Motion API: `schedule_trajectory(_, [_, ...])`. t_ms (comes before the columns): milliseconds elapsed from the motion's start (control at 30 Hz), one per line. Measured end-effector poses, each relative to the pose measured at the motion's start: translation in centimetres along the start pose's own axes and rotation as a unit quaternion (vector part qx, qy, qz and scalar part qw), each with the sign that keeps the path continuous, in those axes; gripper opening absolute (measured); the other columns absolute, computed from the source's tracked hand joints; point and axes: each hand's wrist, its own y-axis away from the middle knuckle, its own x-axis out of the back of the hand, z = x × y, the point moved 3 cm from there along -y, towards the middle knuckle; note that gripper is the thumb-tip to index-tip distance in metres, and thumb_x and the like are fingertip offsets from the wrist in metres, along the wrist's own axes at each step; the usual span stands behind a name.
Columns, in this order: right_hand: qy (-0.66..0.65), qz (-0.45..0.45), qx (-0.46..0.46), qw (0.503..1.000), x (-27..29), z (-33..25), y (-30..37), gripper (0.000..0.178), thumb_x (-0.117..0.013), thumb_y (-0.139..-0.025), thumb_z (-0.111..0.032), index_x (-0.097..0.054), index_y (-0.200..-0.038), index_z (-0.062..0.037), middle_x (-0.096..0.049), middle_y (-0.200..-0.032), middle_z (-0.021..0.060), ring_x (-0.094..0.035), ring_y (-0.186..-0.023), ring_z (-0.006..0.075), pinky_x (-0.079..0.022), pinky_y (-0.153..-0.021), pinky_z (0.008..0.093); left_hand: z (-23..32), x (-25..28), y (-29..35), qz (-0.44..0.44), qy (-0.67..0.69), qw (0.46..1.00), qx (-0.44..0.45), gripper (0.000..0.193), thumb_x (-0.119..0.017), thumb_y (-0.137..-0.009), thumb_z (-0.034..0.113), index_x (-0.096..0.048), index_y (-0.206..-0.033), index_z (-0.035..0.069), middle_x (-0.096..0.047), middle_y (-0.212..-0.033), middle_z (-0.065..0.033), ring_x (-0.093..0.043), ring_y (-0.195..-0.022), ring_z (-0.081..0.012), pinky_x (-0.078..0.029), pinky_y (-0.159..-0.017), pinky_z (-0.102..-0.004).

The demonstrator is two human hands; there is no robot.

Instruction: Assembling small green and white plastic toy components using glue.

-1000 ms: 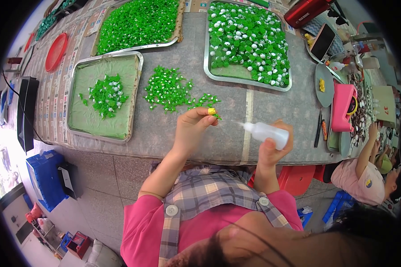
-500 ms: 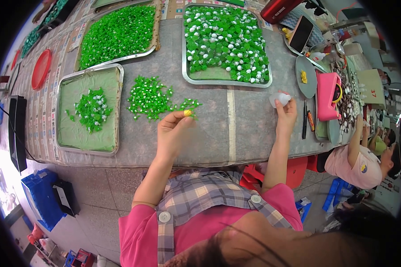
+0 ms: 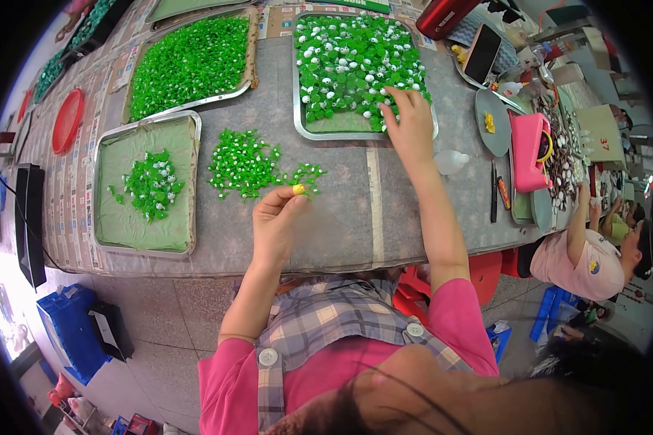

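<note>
My left hand [image 3: 274,221] is closed in a pinch above the table, with a yellow covering [image 3: 298,189] on a fingertip. Whatever it pinches is too small to make out. Just beyond lies a loose pile of small green pieces with white bits [image 3: 243,161]. My right hand [image 3: 411,129] reaches over the near right corner of a metal tray [image 3: 323,135] full of green and white eye-like pieces [image 3: 359,61]. Its thumb and forefinger are apart at the pieces, and no held piece can be made out. A translucent white squeeze bottle [image 3: 451,162] lies on the table by my right forearm.
At left stands a green-lined tray [image 3: 134,228] with a small heap of green and white pieces [image 3: 152,185]. Behind it is a tray of small green pieces [image 3: 192,65]. A grey dish [image 3: 495,138], a pink tape dispenser [image 3: 531,156] and a phone [image 3: 482,54] are at right.
My right hand has let go of the squeeze bottle and moved up and left to the tray of green and white pieces. My left hand has barely moved.
</note>
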Motion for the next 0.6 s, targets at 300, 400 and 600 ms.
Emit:
schedule_trajectory(300, [-0.138, -0.066, 0.129, 0.980, -3.9, -3.0, -0.8, 0.011, -0.057, -0.068, -0.016, -0.057, -0.078, -0.0108, -0.052, -0.078, 0.0026, -0.048, -0.073, 0.0209, -0.037, -0.063, 0.0320, 0.0, 0.8, 0.1, -0.002, 0.002, 1.000, -0.003, 0.010, -0.055, -0.074, 0.005, -0.055, -0.084, 0.002, -0.057, -0.076, -0.0056, -0.055, -0.065, -0.0124, -0.047, -0.061, -0.0246])
schedule_trajectory(400, [-0.157, -0.098, 0.163, 0.969, -3.4, -3.5, -0.8, 0.008, -0.057, -0.068, -0.014, -0.059, -0.074, -0.0096, -0.055, -0.083, 0.0035, -0.050, -0.077, 0.0201, -0.039, -0.065, 0.0308, 0.0, 0.6, 0.2, -0.004, 0.007, 1.000, 0.007, 0.011, -0.055, -0.074, 0.006, -0.055, -0.084, 0.002, -0.057, -0.075, -0.0055, -0.055, -0.065, -0.0124, -0.046, -0.061, -0.0246])
schedule_trajectory(600, [-0.176, -0.053, 0.121, 0.976, -1.8, -4.4, -1.5, 0.008, -0.058, -0.065, -0.010, -0.058, -0.073, -0.0083, -0.056, -0.083, 0.0038, -0.050, -0.077, 0.0207, -0.039, -0.067, 0.0309, 0.1, 0.8, 0.1, 0.003, 0.017, 1.000, 0.014, 0.011, -0.055, -0.074, 0.006, -0.056, -0.084, 0.002, -0.058, -0.075, -0.0058, -0.055, -0.065, -0.0125, -0.047, -0.061, -0.0246])
